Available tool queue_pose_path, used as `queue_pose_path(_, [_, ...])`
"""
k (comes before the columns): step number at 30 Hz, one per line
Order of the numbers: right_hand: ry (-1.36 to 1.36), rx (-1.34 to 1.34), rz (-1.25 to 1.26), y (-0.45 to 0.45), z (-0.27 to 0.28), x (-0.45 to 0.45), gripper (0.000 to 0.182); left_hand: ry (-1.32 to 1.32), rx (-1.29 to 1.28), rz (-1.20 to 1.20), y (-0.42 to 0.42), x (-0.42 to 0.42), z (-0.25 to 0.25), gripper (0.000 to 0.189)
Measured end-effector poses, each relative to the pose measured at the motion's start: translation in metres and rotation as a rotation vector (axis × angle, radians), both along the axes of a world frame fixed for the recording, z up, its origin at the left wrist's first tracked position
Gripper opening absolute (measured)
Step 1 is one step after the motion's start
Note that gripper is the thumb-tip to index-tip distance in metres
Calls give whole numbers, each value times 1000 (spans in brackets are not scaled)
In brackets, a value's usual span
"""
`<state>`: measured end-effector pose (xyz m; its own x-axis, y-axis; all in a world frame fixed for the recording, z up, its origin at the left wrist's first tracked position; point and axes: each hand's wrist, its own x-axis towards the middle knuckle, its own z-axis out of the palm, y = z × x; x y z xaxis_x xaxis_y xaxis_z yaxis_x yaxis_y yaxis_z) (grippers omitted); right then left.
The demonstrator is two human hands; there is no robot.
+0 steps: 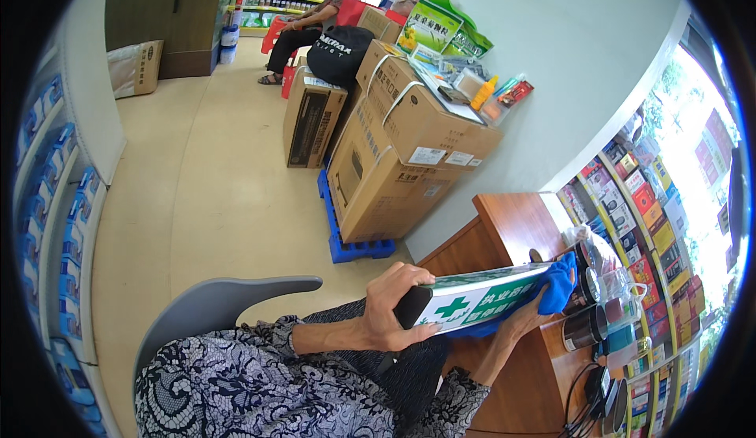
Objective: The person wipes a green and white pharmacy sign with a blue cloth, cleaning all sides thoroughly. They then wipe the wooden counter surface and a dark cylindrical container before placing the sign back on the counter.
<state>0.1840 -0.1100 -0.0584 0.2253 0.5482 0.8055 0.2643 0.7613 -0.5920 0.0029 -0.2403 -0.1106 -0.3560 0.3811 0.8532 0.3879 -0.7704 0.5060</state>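
Observation:
In front of my lap, a long white and green sign (472,305) with a cross and writing is held in the air. My left hand (393,308) grips its near end beside a black end cap (412,307), fingers over the top edge and thumb along the lower face. At the far end, my right hand (540,305) presses a blue cloth (558,284) around the sign; more of the cloth shows beneath it. The wrapped fingers are partly hidden by the cloth.
To the right stands a wooden desk (520,225) with dark jars (582,329), a clear plastic container (620,290) and black cables (570,402). Large cartons (384,184) rest on a blue pallet (360,250). A grey chair (195,296) is at the left. A seated person (313,25) is farther back.

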Motion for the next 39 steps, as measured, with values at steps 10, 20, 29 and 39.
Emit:
queue_pose_path(10, [-284, 152, 127, -92, -52, -83, 51, -342, -171, -83, 6, -14, -7, 59])
queue_pose_path(20, [-142, -44, -132, -70, -37, -43, 51, -498, -239, -448, 4, 4, 6, 62])
queue_pose_path(29, [101, 99, -92, -38, -47, -8, 48, -427, 50, 9, 18, -13, -47, 16])
queue_pose_path(39, [652, 66, -178, -60, -23, 54, 23, -911, -553, -810, 40, -31, -33, 62])
